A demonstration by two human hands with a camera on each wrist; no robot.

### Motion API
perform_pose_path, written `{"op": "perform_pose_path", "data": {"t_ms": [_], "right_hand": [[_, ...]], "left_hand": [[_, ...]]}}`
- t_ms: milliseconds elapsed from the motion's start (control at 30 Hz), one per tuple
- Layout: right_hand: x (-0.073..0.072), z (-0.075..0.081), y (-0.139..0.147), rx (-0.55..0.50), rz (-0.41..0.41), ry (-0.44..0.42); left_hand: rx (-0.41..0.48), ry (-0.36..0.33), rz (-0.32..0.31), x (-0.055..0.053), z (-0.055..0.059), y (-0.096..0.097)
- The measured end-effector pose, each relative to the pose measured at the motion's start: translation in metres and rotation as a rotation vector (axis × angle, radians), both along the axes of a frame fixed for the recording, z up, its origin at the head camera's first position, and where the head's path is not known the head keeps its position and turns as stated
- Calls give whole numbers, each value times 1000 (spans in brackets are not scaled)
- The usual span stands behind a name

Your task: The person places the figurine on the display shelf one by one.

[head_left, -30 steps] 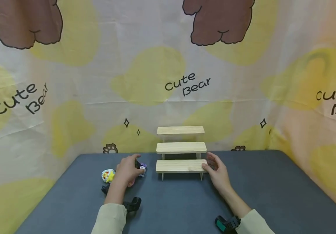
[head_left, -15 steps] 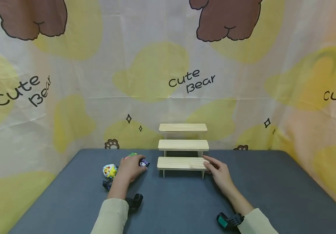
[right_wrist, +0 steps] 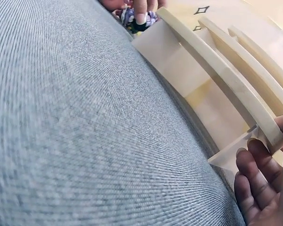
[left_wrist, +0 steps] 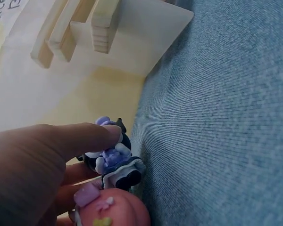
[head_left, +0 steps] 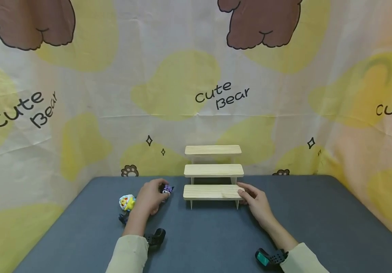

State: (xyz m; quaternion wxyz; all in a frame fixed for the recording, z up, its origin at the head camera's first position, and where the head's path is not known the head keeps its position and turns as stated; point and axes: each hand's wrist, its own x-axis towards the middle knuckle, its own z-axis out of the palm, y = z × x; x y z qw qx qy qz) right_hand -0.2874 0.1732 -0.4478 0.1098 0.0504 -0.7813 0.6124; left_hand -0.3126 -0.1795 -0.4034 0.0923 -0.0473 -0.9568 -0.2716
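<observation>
My left hand [head_left: 149, 197] pinches a small black, white and purple figurine [left_wrist: 117, 162]. In the left wrist view the thumb lies over its head and the other fingers are behind it. Right beside it is a pink figurine [left_wrist: 118, 209] with a flower and a bow, close to those fingers. My right hand [head_left: 256, 203] holds the right end of the lowest step of a three-tier wooden display stand [head_left: 213, 192]. The right wrist view shows its fingers curled under the board, against the clear side panel [right_wrist: 231, 150].
Left of my left forearm lie a yellow and white figurine [head_left: 127, 203] and a dark figurine [head_left: 123, 218], partly covered by the arm. The blue-grey cloth-covered table [head_left: 199, 242] ends at a printed curtain [head_left: 168, 87] behind the stand.
My left hand has shifted slightly right with the purple and black figurine. A green and pink thing glimpsed beyond it half a second ago is hidden now. My right hand stays on the stand.
</observation>
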Motion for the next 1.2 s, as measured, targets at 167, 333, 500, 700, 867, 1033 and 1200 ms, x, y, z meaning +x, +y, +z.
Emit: {"op": "perform_pose_path", "data": {"t_ms": [167, 333, 500, 700, 867, 1033, 1200], "right_hand": [[0, 1, -3, -1, 7, 8], [0, 2, -3, 2, 2, 21], [0, 2, -3, 6, 1, 9], [-2, 2, -2, 18, 2, 7], [-2, 3, -3, 8, 4, 7], [-2, 3, -4, 8, 8, 12], [-1, 2, -3, 8, 1, 21]], "left_hand": [[16, 37, 17, 0, 4, 0], [44, 70, 17, -2, 6, 3], [124, 58, 21, -3, 10, 6], [293, 22, 13, -1, 19, 8], [330, 27, 3, 2, 26, 11], [369, 42, -21, 4, 30, 15], [403, 35, -51, 6, 34, 19]]}}
